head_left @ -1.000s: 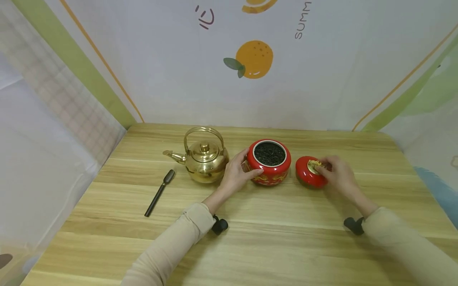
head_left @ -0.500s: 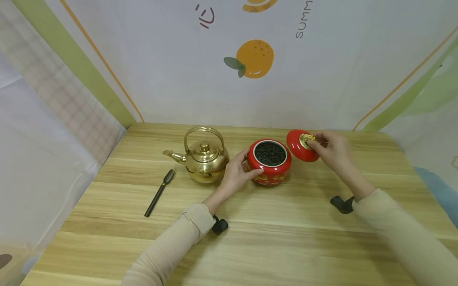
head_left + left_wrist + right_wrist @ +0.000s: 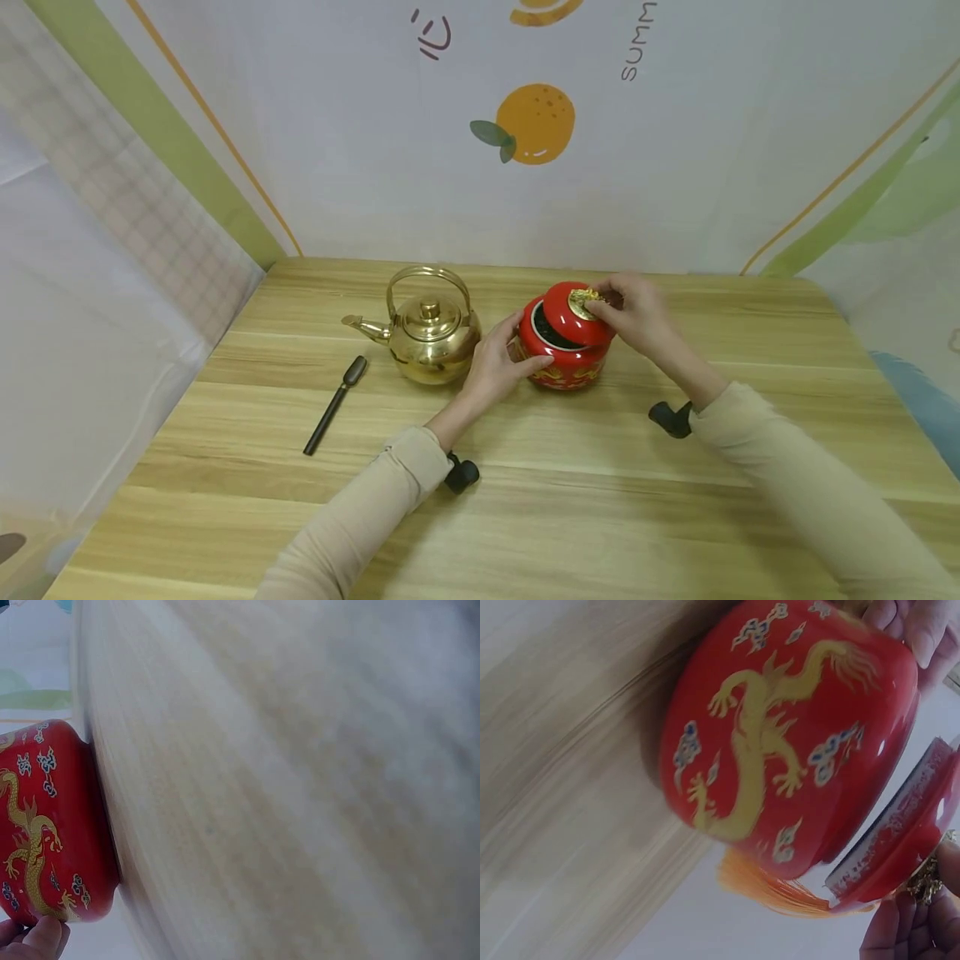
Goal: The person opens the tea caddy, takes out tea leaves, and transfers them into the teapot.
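A red tea jar (image 3: 567, 372) with golden dragons stands on the wooden table, dark tea leaves (image 3: 550, 332) showing through the gap at its left. My left hand (image 3: 497, 360) holds the jar's left side, thumb in front and fingers behind. Over the mouth hangs the red lid (image 3: 561, 305), tilted and off to the right. My right hand (image 3: 639, 317) pinches its gold knob (image 3: 583, 302). In the right wrist view, the pale underside (image 3: 889, 825) of the lid is apart from the jar (image 3: 757, 750). Only the thumb (image 3: 45, 934) and some fingertips show in the left wrist view.
A brass teapot (image 3: 433, 346) stands close to the left of my left hand, spout pointing left. A dark tea scoop (image 3: 335, 408) lies on the table (image 3: 570, 517) farther left. A printed cloth (image 3: 660, 183) hangs behind the table's back edge.
My right hand has lifted the lid off the table at the right and carried it left over the jar's mouth. My left hand and the jar have stayed in place.
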Tool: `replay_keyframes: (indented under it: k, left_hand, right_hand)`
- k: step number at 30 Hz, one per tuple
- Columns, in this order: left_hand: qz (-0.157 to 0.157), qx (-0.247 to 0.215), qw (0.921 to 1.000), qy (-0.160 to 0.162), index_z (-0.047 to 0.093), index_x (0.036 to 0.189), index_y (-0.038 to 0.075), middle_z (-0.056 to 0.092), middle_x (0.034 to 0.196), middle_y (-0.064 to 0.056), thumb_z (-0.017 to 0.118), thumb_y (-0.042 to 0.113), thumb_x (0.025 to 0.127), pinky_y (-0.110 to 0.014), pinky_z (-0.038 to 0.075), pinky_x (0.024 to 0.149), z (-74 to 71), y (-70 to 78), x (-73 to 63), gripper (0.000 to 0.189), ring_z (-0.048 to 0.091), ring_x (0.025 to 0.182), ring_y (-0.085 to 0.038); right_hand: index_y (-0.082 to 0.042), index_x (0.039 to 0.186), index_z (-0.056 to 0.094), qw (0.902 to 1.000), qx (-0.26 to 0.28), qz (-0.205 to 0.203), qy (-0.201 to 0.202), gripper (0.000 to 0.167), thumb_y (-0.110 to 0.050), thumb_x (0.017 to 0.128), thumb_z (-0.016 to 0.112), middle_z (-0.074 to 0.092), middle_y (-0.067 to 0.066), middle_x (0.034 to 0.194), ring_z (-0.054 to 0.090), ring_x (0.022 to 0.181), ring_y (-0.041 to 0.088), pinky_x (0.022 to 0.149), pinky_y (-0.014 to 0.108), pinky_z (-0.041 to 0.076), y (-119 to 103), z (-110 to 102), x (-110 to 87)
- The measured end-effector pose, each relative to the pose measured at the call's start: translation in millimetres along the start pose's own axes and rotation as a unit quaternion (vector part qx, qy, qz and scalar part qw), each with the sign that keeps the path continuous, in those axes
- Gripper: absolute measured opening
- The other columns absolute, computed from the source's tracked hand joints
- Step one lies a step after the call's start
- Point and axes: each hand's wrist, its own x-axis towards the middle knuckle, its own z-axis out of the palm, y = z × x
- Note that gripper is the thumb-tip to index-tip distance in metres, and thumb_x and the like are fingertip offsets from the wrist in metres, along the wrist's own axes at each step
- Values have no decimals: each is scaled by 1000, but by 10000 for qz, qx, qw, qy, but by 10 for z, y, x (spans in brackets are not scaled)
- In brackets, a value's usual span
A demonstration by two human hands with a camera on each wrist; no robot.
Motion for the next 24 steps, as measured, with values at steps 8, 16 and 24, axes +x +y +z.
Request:
replay_keyframes:
  k: [8, 16, 24]
  left_hand:
    - [7, 166, 9999, 10, 43, 140, 8, 54, 134, -10, 78, 23, 78, -35, 42, 103, -5, 6, -6, 73, 49, 126, -20]
    - [34, 310, 9995, -7, 43, 140, 9, 54, 135, -9, 78, 25, 78, -37, 41, 104, -7, -3, -7, 73, 48, 126, -20]
    - [27, 358, 9994, 15, 42, 141, 9, 54, 135, -9, 78, 26, 77, -37, 42, 104, -12, -17, -5, 75, 48, 127, -20]
  right_hand:
    - [9, 97, 65, 9998, -106, 21, -191, 19, -4, 85, 68, 61, 22, 91, 54, 80, 28, 66, 33, 47, -99, 83, 36]
    - [8, 95, 66, 9994, -273, 40, -200, 17, -2, 82, 70, 62, 20, 89, 54, 80, 28, 66, 32, 44, -89, 151, 66]
    - [9, 97, 67, 9989, -364, 106, -260, 19, -3, 82, 70, 63, 21, 91, 55, 82, 29, 69, 34, 46, -104, 167, 75]
